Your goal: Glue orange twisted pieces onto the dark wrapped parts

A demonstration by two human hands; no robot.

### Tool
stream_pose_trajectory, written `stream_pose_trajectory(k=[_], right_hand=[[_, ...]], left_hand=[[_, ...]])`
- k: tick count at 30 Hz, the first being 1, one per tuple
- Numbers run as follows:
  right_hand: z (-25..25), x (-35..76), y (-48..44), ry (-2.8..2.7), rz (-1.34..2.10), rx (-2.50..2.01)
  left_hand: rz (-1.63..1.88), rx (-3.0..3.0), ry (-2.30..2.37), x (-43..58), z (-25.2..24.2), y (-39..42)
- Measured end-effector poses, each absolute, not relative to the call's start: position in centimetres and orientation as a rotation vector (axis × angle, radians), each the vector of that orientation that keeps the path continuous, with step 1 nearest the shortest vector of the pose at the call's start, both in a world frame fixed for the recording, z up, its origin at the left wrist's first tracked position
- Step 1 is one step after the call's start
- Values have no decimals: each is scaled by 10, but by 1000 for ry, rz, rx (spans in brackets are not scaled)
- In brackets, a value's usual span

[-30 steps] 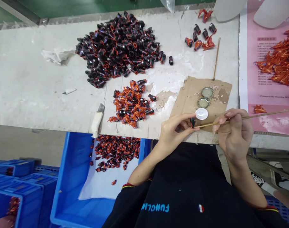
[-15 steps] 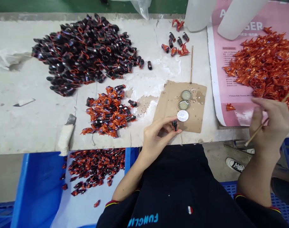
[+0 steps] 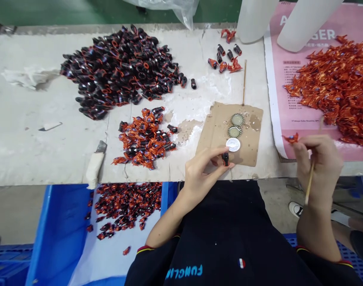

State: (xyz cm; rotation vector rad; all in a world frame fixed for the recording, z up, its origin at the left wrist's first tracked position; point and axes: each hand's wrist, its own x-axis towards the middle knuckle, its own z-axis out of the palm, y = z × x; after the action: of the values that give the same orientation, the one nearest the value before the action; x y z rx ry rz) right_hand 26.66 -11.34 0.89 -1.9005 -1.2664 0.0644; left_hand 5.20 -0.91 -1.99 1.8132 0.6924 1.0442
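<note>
My left hand (image 3: 203, 171) pinches a small black tube piece (image 3: 226, 158) at the near edge of a brown cardboard scrap (image 3: 217, 131), just below a white cap (image 3: 233, 144) and two metal bottle caps (image 3: 235, 125) of glue. My right hand (image 3: 317, 163), blurred by motion, grips a thin wooden stick (image 3: 310, 182) and pinches a small orange foil piece (image 3: 291, 138) at its fingertips, over the pink sheet's (image 3: 278, 79) near corner. A big pile of orange foil pieces (image 3: 333, 85) lies on that sheet.
A large heap of black tubes (image 3: 121, 71) and a smaller mixed orange-black pile (image 3: 145, 139) sit on the white table (image 3: 35, 131). A blue bin (image 3: 59, 234) below holds more pieces. Two white bottles (image 3: 253, 20) stand at the back; a spare stick (image 3: 244, 81) and a scraper (image 3: 95, 165) lie nearby.
My right hand swung away from the black piece to the right, then came back left and picked up an orange foil piece at the pink sheet's corner. The left hand kept holding the black piece.
</note>
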Motion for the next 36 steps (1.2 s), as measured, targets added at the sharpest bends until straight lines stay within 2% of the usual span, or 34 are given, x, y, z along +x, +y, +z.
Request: stream_pose_trajectory(k=[6,10,20,27,36], right_hand=[[8,203,-111,-1270,507,-1574],[5,188,-106,-1217,598,-1533],[-4,188,-102,-1232,369,-1594],[-3,188,-101,-1368,329,-1601],[-5,191,-98,-1509,208,-1603]], left_hand=[[1124,1946,650,61,-11,-12],[1188,2000,595,64,-11,-15],[1156,1962,395,64,-5,-19],[1215,1715,524,68,-5,-22],[1156,1870,584,63,-4,-17]])
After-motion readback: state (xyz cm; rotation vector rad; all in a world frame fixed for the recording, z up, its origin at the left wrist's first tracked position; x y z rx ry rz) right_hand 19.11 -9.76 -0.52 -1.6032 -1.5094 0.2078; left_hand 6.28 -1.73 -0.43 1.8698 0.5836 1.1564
